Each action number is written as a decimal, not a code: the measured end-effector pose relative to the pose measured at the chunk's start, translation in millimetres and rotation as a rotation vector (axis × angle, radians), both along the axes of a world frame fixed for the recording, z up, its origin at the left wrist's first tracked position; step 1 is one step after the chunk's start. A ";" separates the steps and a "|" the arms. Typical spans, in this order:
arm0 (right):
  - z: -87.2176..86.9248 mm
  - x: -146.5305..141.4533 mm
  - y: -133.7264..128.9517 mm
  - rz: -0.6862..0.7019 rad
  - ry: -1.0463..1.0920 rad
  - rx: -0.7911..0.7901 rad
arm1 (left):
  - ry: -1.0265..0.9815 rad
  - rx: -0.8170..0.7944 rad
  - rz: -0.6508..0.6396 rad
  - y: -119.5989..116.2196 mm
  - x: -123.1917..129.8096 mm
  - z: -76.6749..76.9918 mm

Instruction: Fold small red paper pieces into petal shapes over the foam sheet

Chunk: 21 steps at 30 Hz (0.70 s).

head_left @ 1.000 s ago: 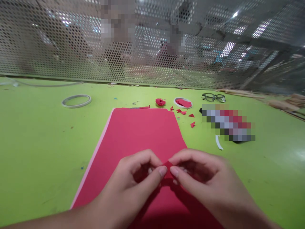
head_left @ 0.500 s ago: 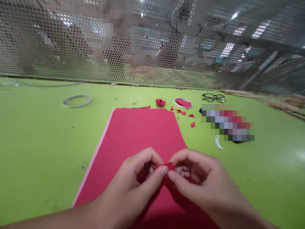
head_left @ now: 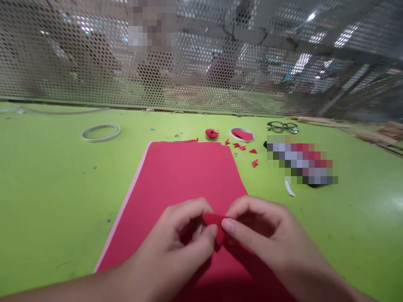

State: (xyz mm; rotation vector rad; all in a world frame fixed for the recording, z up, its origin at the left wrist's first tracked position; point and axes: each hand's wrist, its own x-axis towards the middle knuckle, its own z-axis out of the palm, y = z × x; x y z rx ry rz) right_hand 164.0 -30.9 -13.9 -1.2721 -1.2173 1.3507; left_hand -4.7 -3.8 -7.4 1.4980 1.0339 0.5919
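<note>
Between my fingertips is a small folded piece of red paper (head_left: 217,222), held above a large red sheet (head_left: 189,176). My left hand (head_left: 185,233) pinches its left side with thumb and forefinger. On the other side, the thumb of my right hand (head_left: 264,230) presses on the paper, with the fingers curled behind it. Part of the paper is hidden by the fingers. Beyond the sheet's far right corner lie several small folded red paper pieces (head_left: 242,147). A round, spiky red paper piece (head_left: 212,133) sits past the far edge.
A white ring (head_left: 232,137) surrounds red paper pieces. Another white tape ring (head_left: 82,136) lies at the left. Black-framed glasses (head_left: 282,127) and a blurred-out object (head_left: 299,161) are at the right, near a white strip (head_left: 289,188). A perforated metal screen (head_left: 195,84) closes off the back.
The small red paper has turned between my fingers, so more of its face and a lower point now show. My thumbs have shifted slightly apart.
</note>
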 end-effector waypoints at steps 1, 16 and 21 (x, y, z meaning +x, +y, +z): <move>-0.1 0.4 0.0 -0.011 0.007 -0.016 | 0.004 0.006 0.010 0.1 0.9 0.2; -5.8 -4.8 -0.1 0.023 0.027 -0.095 | -0.022 0.074 0.038 -1.1 1.4 -3.2; -1.8 -8.1 -2.0 0.031 0.019 -0.109 | -0.017 0.081 0.025 -1.9 1.7 -3.6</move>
